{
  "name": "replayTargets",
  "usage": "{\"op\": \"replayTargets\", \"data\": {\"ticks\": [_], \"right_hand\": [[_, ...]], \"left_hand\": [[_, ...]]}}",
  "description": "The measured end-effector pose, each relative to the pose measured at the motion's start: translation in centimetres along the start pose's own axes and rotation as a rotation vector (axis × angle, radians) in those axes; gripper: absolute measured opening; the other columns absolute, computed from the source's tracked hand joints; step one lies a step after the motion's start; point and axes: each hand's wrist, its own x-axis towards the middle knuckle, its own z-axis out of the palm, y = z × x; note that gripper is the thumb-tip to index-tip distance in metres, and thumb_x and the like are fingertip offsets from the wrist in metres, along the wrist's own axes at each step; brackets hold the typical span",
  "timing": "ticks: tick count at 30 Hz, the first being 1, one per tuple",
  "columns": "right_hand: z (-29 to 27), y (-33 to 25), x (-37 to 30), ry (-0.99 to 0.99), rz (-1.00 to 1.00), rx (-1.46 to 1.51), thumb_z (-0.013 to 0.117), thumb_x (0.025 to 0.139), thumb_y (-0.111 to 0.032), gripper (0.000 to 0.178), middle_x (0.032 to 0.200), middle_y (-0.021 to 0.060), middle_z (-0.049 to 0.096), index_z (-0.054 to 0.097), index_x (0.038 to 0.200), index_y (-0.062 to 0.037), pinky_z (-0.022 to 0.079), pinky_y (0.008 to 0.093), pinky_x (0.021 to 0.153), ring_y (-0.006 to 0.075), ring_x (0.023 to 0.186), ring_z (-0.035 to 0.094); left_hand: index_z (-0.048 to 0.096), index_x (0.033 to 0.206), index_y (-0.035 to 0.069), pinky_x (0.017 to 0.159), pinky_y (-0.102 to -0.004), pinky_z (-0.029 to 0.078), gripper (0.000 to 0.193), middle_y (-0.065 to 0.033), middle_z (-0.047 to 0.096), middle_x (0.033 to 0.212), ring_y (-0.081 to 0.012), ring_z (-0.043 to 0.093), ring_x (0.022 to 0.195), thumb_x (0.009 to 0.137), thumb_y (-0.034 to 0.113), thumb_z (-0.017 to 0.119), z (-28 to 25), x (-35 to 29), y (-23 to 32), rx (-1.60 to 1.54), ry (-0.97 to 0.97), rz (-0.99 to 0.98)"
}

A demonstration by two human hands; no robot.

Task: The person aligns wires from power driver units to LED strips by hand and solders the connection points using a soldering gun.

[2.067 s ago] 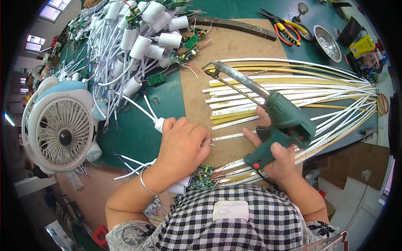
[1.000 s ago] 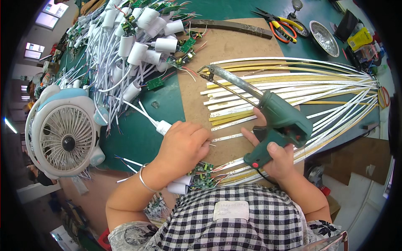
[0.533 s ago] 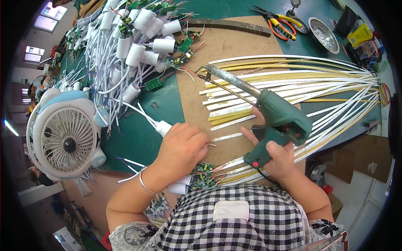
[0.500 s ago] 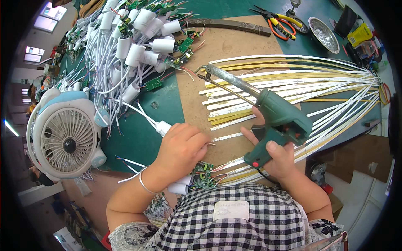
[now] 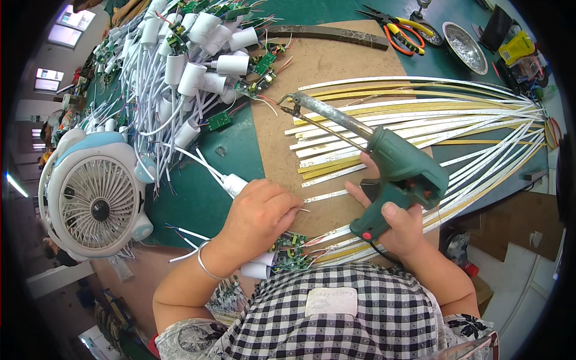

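Soldering gun [image 5: 396, 180], green with a long metal barrel, sits in the right hand [image 5: 399, 225], whose fingers wrap its grip; the barrel tip points up-left over the brown board [image 5: 327, 66], above the fanned white and yellow strips [image 5: 420, 120]. Left hand [image 5: 258, 216] is curled closed on the board's left edge, pinching a thin wire, with a white plug [image 5: 234, 184] touching its knuckles. White fan [image 5: 96, 204] stands to the left on the green mat [image 5: 198, 198], near a heap of white sockets [image 5: 192, 54]
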Motion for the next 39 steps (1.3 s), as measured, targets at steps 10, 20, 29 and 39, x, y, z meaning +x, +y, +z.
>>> {"op": "replayTargets", "data": {"ticks": [10,20,29,39], "right_hand": [[0.3,-0.2,0.1,-0.009,-0.001,0.007,0.061,0.082,-0.02,0.072,0.147,0.0107,0.028,0.025,0.144,-0.0145,0.033,0.0587,0.107,0.0299,0.14,0.023],[-0.9,-4.6,-4.9,-0.009,0.168,-0.265,0.06,0.086,-0.02,0.056,0.109,0.0136,0.061,0.039,0.134,0.001,0.049,0.0361,0.084,0.0216,0.093,0.062],[-1.9,-4.9,-6.0,-0.335,-0.326,-1.294,0.06,0.089,-0.022,0.026,0.069,0.0063,0.062,0.06,0.102,0.0007,0.05,0.0272,0.058,0.0147,0.06,0.062],[-1.5,-4.3,-7.5,-0.175,0.076,-1.197,0.07,0.073,-0.01,0.032,0.107,0.01,0.065,0.067,0.105,-0.0067,0.047,0.0385,0.088,0.0293,0.102,0.057]], "left_hand": [[0.066,0.08,0.008,0.063,-0.0358,0.048,0.018,-0.0062,0.062,0.075,-0.0255,0.059,0.071,0.064,0.001,0.07,0.0,-0.1,0.0,0.029,-0.02,0.013],[0.067,0.081,0.009,0.066,-0.0359,0.049,0.018,-0.0052,0.061,0.078,-0.0249,0.059,0.074,0.064,0.003,0.071,0.2,-0.6,-0.1,0.057,-0.018,0.021],[0.066,0.082,0.008,0.069,-0.0361,0.048,0.018,-0.006,0.061,0.079,-0.0252,0.059,0.076,0.065,0.002,0.07,0.2,-0.6,-0.3,0.036,-0.022,0.028],[0.065,0.082,0.007,0.069,-0.0362,0.048,0.019,-0.0063,0.06,0.079,-0.0255,0.058,0.075,0.065,0.001,0.07,0.2,-0.7,-0.3,0.026,-0.034,0.032]]}}
